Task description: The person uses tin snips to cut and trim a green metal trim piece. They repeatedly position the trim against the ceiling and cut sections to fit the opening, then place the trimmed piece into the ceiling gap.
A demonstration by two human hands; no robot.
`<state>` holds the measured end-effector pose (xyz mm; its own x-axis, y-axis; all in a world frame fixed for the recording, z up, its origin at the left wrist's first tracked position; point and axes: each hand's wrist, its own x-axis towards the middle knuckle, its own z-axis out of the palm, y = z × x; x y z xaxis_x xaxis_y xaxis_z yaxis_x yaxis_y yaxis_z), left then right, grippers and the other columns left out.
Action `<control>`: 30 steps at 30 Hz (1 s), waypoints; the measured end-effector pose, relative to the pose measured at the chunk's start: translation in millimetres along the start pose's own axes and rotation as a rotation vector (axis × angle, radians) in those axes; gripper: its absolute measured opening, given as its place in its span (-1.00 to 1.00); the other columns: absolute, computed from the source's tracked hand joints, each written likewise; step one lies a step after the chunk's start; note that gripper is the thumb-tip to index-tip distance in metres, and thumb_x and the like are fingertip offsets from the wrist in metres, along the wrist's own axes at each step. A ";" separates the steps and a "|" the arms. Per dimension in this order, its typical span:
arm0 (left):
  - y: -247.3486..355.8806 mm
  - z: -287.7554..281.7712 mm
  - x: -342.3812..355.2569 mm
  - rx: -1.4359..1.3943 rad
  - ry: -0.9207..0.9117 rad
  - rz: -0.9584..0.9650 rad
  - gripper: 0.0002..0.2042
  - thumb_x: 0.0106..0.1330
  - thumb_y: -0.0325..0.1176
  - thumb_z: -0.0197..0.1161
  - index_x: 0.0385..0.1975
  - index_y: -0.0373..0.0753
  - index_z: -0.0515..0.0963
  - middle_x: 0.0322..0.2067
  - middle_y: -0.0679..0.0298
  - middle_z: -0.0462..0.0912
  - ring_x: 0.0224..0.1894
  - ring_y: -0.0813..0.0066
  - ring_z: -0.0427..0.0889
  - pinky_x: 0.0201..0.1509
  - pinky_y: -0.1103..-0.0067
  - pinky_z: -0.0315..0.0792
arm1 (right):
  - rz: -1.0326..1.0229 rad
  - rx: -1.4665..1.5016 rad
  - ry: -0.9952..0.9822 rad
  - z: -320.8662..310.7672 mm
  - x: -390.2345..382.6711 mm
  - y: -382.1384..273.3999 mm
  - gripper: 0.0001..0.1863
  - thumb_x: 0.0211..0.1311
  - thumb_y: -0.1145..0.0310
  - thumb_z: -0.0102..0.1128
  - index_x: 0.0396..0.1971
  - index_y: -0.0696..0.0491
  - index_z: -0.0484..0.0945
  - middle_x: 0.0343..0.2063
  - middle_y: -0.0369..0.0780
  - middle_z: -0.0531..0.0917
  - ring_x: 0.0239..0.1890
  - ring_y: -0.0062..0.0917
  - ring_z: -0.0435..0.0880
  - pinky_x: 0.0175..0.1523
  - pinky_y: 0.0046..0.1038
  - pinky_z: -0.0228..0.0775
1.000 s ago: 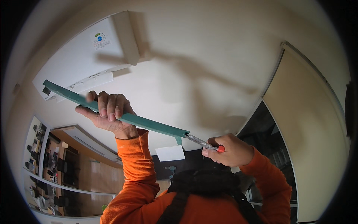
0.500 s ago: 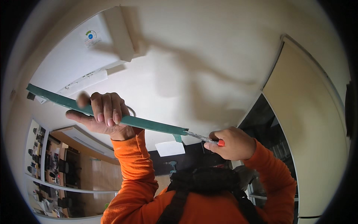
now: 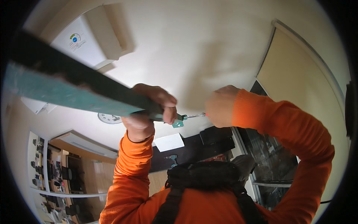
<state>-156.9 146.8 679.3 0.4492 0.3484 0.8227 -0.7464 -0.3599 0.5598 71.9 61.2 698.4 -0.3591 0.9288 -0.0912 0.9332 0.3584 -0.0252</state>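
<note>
A pale wall (image 3: 160,59) fills the background, with a white air conditioner (image 3: 82,41) at ten o'clock, a beige blind (image 3: 298,67) at two and a glazed office (image 3: 67,175) at eight. A round dial (image 3: 108,118) shows at nine, partly behind the green bar (image 3: 67,89). The bar slants from between nine and ten o'clock at the rim in to the centre, its outer part looming large. The left hand (image 3: 164,100) has its grip curled firmly around the bar near the inner end. Just toward three o'clock from there, the right hand (image 3: 222,106), blurred, has its grip closed on a slim metal tool (image 3: 195,116); the tool's tip reaches the bar's inner end, whether clamped on it I cannot tell. At six, a drill (image 3: 171,159) and a white sheet (image 3: 169,142) appear by the dark counter (image 3: 197,151).
</note>
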 end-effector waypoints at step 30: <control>4.1 -74.8 -38.2 -1.277 0.839 -0.141 -0.73 0.59 -0.18 0.02 -0.24 -0.27 0.47 -0.50 0.38 0.48 -0.51 0.58 0.51 -0.36 0.61 0.59 | -0.152 0.581 0.978 45.7 43.2 -77.7 -0.93 0.36 0.44 0.22 -0.33 0.07 0.52 -0.53 -0.35 0.57 -0.53 -0.60 0.55 -0.36 -0.48 0.46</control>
<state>-213.9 196.8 642.9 0.4794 0.8454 0.2354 -0.8304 0.5238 -0.1899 -15.7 69.2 650.9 -0.0850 0.6467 0.7580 0.6517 0.6116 -0.4487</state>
